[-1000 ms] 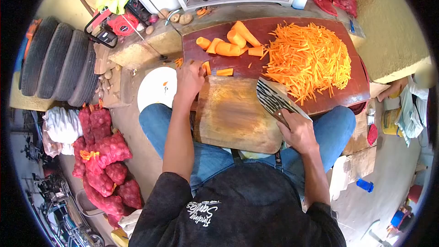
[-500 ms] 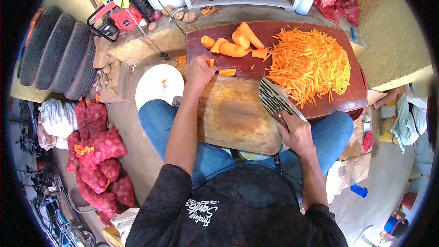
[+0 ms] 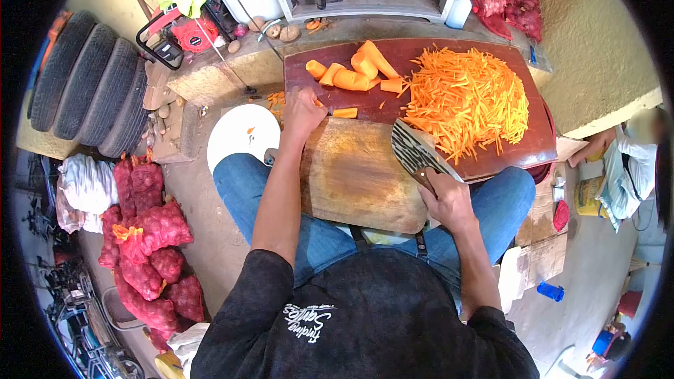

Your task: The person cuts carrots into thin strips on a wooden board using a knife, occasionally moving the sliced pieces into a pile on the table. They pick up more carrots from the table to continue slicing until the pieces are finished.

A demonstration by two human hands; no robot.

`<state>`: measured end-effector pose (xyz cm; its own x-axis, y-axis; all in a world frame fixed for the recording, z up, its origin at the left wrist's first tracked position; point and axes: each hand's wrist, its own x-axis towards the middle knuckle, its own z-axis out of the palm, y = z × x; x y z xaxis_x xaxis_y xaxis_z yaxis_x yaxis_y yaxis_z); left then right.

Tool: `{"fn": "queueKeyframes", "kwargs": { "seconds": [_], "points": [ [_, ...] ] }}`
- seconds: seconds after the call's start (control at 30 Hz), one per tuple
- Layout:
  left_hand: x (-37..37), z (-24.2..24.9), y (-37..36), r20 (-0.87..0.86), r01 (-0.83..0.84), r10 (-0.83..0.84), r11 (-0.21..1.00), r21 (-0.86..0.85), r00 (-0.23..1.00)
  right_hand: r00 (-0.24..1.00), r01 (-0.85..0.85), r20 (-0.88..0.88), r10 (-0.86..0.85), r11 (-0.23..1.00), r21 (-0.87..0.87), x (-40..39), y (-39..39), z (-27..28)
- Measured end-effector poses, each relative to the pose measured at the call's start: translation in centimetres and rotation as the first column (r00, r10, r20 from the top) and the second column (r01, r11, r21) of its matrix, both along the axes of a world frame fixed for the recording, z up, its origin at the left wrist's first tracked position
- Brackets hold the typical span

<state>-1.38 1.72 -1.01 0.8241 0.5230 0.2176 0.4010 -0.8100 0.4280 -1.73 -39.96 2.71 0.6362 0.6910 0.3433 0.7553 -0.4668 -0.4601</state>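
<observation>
My left hand [image 3: 303, 114] is closed at the left side of the red-brown table, beyond the cutting board's far left corner. A bit of orange shows at its fingertips, a carrot piece [image 3: 319, 103] mostly hidden by them. Close by lies a flat carrot slab [image 3: 345, 113] at the wooden cutting board's [image 3: 351, 175] far edge. My right hand [image 3: 451, 200] grips the wooden handle of a cleaver [image 3: 420, 149], its striped blade resting over the board's right edge. Peeled carrot chunks [image 3: 350, 79] lie farther back, left of a large heap of carrot sticks [image 3: 467, 102].
The red-brown table [image 3: 519, 151] stands before my knees. A white round lid or basin [image 3: 239, 137] is beside my left leg. Red net sacks [image 3: 158, 228] and stacked tyres [image 3: 88, 88] are on the left; shelving [image 3: 379, 0] is behind. Another person [image 3: 632, 161] is partly visible at right.
My left hand has turned slightly, covering more of the carrot piece at its fingertips. The whole view has shifted a little; the cleaver stays in my right hand at the board's right edge.
</observation>
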Motion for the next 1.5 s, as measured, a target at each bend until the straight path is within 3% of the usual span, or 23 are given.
{"fn": "queueKeyframes", "kwargs": {
  "seconds": [0.13,0.23,0.27,0.3,0.37,0.43,0.5,0.53,0.6,0.63,0.8,0.83,0.9,1.0,1.2,1.3,1.4,1.5],
  "points": [
    [0.0,-0.1,0.9,0.090,0.014,0.004,0.980,-0.201,0.996,1.000,0.003,0.003,-0.003,1.000,-0.010,-0.1,0.0,0.1],
    [-0.5,1.8,-0.1,0.336,0.115,-0.061,0.983,-0.142,0.940,1.000,0.007,-0.010,-0.007,1.000,-0.029,0.0,0.0,0.2],
    [-1.0,3.2,-1.2,0.297,0.121,-0.048,0.965,-0.234,0.954,1.000,0.001,-0.009,-0.001,0.999,-0.051,0.0,0.0,0.3],
    [-1.3,2.9,-2.0,0.313,0.195,-0.061,0.888,-0.416,0.948,1.000,-0.005,-0.008,0.005,0.997,-0.072,0.1,0.0,0.3],
    [-1.8,2.0,-3.6,0.349,0.319,-0.079,0.623,-0.714,0.934,1.000,0.006,-0.019,-0.008,0.995,-0.101,0.2,-0.1,0.5],
    [-3.2,2.2,-7.9,0.470,0.448,-0.176,0.694,-0.563,0.865,0.998,0.035,-0.051,-0.042,0.991,-0.126,-0.1,-0.2,0.9],
    [-4.4,0.6,-11.5,0.412,0.397,-0.128,0.621,-0.676,0.902,0.994,0.092,-0.065,-0.092,0.996,-0.011,-0.2,-0.3,1.0],
    [-5.1,0.3,-12.7,0.363,0.363,-0.155,0.693,-0.623,0.919,0.991,0.115,-0.073,-0.112,0.992,0.043,-0.3,-0.3,1.3],
    [-6.4,0.3,-14.4,0.255,0.298,-0.192,0.819,-0.490,0.948,0.938,0.199,-0.288,-0.195,0.980,-0.016,-0.7,-0.7,2.7],
    [-7.0,0.6,-14.7,0.245,0.297,-0.195,0.812,-0.503,0.950,0.891,0.234,-0.389,-0.236,0.971,-0.052,-0.9,-0.8,3.2],
    [-8.3,3.7,-14.8,0.217,0.398,-0.334,0.775,-0.490,0.917,0.815,0.219,-0.570,-0.103,0.966,0.139,-2.6,-1.3,2.8],
    [-8.1,3.2,-14.7,0.220,0.460,-0.404,0.797,-0.392,0.888,0.796,0.220,-0.601,-0.072,0.959,0.176,-3.2,-1.0,3.0],
    [-7.9,1.8,-14.3,0.199,0.571,-0.538,0.798,-0.192,0.819,0.842,0.132,-0.539,-0.007,0.972,0.194,-4.2,-0.3,3.8],
    [-8.0,1.1,-14.5,0.253,0.596,-0.554,0.792,-0.136,0.794,0.825,0.049,-0.564,0.027,0.992,0.119,-5.4,0.8,4.8],
    [-8.3,2.8,-14.3,0.140,0.637,-0.623,0.766,-0.090,0.769,0.821,0.062,-0.571,0.003,0.994,0.095,-6.0,0.9,6.0],
    [-7.9,3.4,-14.5,0.136,0.653,-0.642,0.755,-0.062,0.755,0.815,0.056,-0.579,-0.020,0.997,0.045,-6.2,1.0,7.4],
    [-7.7,3.7,-14.6,0.140,0.679,-0.668,0.733,-0.040,0.731,0.756,0.077,-0.641,-0.136,0.990,-0.119,-6.4,1.6,8.8],
    [-7.7,3.0,-14.6,0.177,0.674,-0.656,0.736,-0.063,0.734,0.763,0.059,-0.635,-0.118,0.992,-0.114,-6.1,2.0,7.6]
  ]
}}
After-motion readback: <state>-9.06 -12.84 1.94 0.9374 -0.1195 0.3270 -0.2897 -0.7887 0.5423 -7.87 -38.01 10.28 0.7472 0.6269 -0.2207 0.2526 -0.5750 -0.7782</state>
